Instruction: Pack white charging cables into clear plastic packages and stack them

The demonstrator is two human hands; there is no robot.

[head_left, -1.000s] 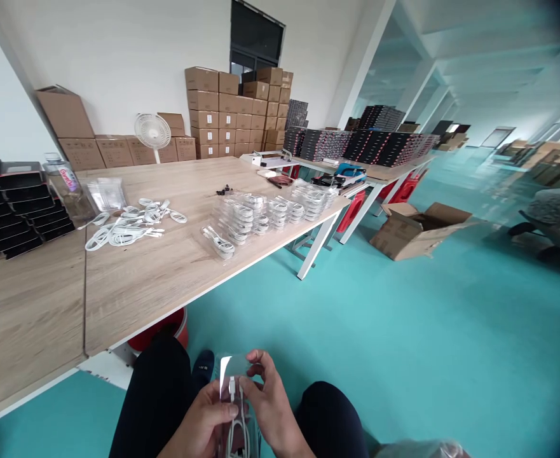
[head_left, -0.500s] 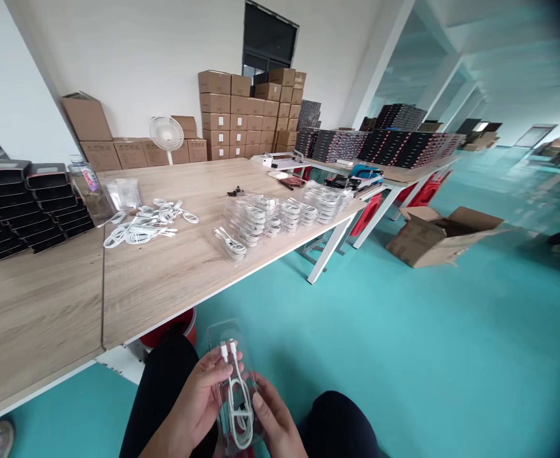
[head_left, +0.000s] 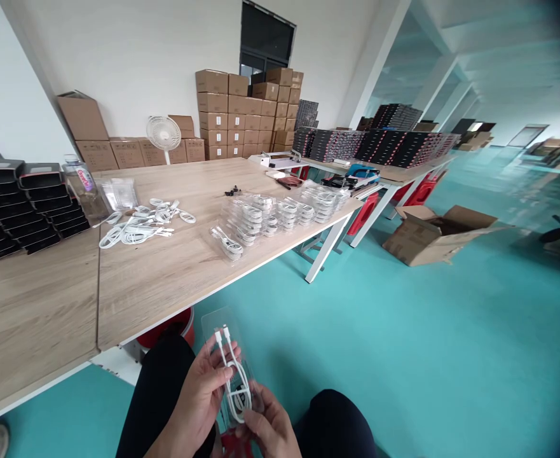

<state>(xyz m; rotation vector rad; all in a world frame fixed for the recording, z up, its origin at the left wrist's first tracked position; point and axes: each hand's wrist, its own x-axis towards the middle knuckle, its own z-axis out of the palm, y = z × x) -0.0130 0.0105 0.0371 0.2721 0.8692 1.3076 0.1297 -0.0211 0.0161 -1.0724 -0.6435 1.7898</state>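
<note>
White cable (head_left: 236,394), coiled, qty 1, in or against clear plastic tray (head_left: 212,320) (seating unclear), held nr table (head_left: 179,270), L hand (head_left: 204,389) pinching upper strands, R hand (head_left: 271,423) gripping lower end; poss. fault: plugs (head_left: 218,337) springing askew if L grip eases w/ coil loose.

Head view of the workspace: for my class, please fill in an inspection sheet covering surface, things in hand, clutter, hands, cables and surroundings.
Surface: wood-grain table, seam visible.
Things in hand: coiled white cable with clear plastic packaging.
Clutter: drink bottle and small black pieces.
Hands: left hand, thumb on the cable; right hand at the lower end.
Cables: loose white pile; packaged cables stacked near the table's edge.
Surroundings: white fan, stacked cartons, open carton on the floor.
</note>
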